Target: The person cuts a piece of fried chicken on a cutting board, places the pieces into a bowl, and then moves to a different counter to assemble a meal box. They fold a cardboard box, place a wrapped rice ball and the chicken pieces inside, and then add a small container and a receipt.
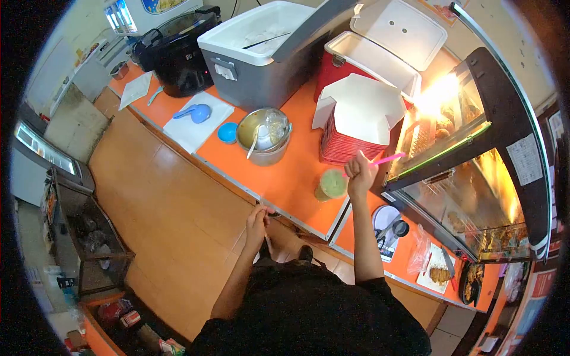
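A pink straw (389, 159) is held in my right hand (360, 173), whose fingers are closed round it above the orange counter. Just left of that hand stands a clear cup of green drink (331, 185). My left hand (257, 224) is at the counter's front edge, its fingers pressed together; whatever it may hold is too small to make out. Behind my right hand rises a stack of red boxes (350, 139) with an open white one (363, 115) on top.
On the counter (279, 190) are a metal pot (267, 151), a blue lid (227, 133), a blue scoop (199, 113), a grey cooler (255, 77) and a red cooler (335, 74). A lit glass food warmer (439, 178) stands right, near a cutting board (436, 270).
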Motion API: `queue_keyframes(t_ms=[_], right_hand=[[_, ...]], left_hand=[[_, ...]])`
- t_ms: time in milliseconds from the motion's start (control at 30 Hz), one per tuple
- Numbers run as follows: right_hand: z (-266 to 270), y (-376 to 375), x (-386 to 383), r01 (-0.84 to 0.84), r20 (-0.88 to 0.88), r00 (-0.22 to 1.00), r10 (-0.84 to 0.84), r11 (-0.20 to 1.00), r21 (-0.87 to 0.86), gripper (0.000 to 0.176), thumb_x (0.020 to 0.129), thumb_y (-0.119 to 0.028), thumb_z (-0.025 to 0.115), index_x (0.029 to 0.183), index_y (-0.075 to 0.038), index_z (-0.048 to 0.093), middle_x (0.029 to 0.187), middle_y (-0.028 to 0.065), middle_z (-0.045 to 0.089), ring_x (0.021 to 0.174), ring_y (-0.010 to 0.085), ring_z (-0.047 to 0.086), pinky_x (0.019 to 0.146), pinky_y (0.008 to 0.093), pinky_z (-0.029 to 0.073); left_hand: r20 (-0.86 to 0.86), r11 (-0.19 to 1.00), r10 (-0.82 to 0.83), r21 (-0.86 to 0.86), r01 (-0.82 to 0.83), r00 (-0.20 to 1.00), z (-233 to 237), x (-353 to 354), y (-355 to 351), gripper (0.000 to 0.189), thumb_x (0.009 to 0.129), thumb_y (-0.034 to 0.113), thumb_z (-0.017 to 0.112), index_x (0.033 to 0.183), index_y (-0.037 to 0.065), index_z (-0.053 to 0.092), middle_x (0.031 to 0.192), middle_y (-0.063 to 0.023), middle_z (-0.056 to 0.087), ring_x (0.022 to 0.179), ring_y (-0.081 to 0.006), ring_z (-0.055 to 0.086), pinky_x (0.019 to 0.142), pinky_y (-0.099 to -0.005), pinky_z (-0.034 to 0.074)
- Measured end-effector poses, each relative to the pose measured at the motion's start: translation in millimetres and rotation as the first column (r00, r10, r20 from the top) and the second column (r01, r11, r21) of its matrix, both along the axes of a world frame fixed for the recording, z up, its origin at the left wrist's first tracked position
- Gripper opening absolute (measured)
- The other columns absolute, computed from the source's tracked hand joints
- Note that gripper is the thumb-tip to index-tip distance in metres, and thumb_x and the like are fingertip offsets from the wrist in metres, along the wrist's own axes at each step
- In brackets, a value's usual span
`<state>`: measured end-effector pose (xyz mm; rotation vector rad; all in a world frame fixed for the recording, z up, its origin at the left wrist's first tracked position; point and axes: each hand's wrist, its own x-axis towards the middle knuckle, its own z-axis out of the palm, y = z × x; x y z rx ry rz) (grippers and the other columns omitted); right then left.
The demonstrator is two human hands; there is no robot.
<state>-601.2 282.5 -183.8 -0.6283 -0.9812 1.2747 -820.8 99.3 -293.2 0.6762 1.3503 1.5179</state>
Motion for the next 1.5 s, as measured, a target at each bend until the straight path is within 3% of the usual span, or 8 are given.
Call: queue_keyframes(t_ms=[67,267,500,967,1200,1267,1333,1500], right_hand=[[6,0,0,-0.022,-0.089,0.996,0.021,1.0,-0.01,0.043,0.097,-0.017,0.057,0.06,-0.015,0.035,0.054,-0.0064,0.025,0.045,0.0068,0.022,0.044,0.0263,0.017],[-82,14,-6,0.046,0.115,0.993,-0.023,0.979,-0.197,0.045,0.094,-0.016,0.059,0.056,-0.017,0.034,0.054,-0.0081,0.031,0.046,0.0042,0.025,0.044,0.0251,0.018],[-34,9,3,-0.017,0.023,1.0,0.019,0.996,-0.085,0.042,0.096,-0.012,0.055,0.059,-0.015,0.035,0.052,-0.0063,0.028,0.043,0.0057,0.022,0.042,0.0259,0.015],[-65,17,-2,0.004,0.075,0.997,0.005,0.993,-0.12,0.044,0.097,-0.015,0.057,0.059,-0.016,0.034,0.054,-0.0063,0.027,0.045,0.0055,0.022,0.042,0.0262,0.016],[15,-8,-7,0.012,0.024,1.0,-0.012,0.999,0.035,0.046,0.098,-0.013,0.055,0.058,-0.017,0.031,0.053,-0.0065,0.024,0.045,0.0053,0.021,0.042,0.0265,0.015],[-14,-4,-7,0.006,0.048,0.999,-0.008,0.999,0.042,0.045,0.097,-0.015,0.055,0.058,-0.016,0.033,0.053,-0.0061,0.026,0.045,0.0057,0.022,0.043,0.0262,0.017],[-74,3,-14,0.096,0.345,0.936,-0.067,0.993,-0.067,0.044,0.097,-0.016,0.056,0.058,-0.014,0.035,0.053,-0.0052,0.029,0.045,0.0061,0.025,0.044,0.0262,0.018],[-41,15,-5,0.043,0.223,0.975,-0.022,0.995,-0.089,0.043,0.096,-0.015,0.055,0.058,-0.015,0.035,0.053,-0.0056,0.029,0.045,0.0058,0.024,0.044,0.0264,0.017]], left_hand=[[-0.01,0.999,0.018,-0.032,-0.018,1.0,3,-3,-4,0.027,0.1,0.012,0.042,0.089,0.004,0.066,0.069,0.0028,0.047,0.062,-0.0067,0.046,0.055,-0.0231,0.036],[-0.053,0.997,0.045,-0.053,-0.047,0.998,3,-12,-12,0.028,0.099,0.012,0.041,0.089,0.005,0.067,0.07,0.0036,0.046,0.061,-0.006,0.042,0.055,-0.0221,0.032],[-0.111,0.995,0.05,-0.077,-0.058,0.993,-6,-16,-21,0.031,0.101,0.023,0.045,0.093,0.003,0.066,0.07,0.0026,0.046,0.062,-0.0081,0.043,0.056,-0.0245,0.034],[-0.071,0.998,0.057,-0.028,-0.06,0.996,2,-14,-21,0.027,0.1,0.016,0.042,0.093,0.004,0.066,0.071,0.0025,0.047,0.063,-0.0084,0.044,0.056,-0.0239,0.035],[-0.106,0.991,0.083,-0.095,-0.093,0.991,0,-12,-26,0.029,0.101,0.018,0.042,0.094,0.003,0.066,0.071,0.0017,0.047,0.061,-0.0087,0.045,0.055,-0.0246,0.035],[-0.098,0.993,0.082,-0.077,-0.09,0.992,0,-12,-25,0.029,0.101,0.018,0.042,0.094,0.003,0.066,0.071,0.0016,0.047,0.061,-0.0087,0.045,0.055,-0.0247,0.035],[-0.091,0.995,0.073,-0.059,-0.079,0.993,0,-13,-28,0.029,0.101,0.019,0.042,0.094,0.003,0.066,0.07,0.0016,0.047,0.061,-0.0087,0.045,0.055,-0.0248,0.035],[-0.099,0.993,0.09,-0.069,-0.097,0.991,-1,-13,-25,0.03,0.101,0.022,0.043,0.093,0.004,0.066,0.07,0.0018,0.048,0.061,-0.0082,0.045,0.056,-0.0249,0.035]])
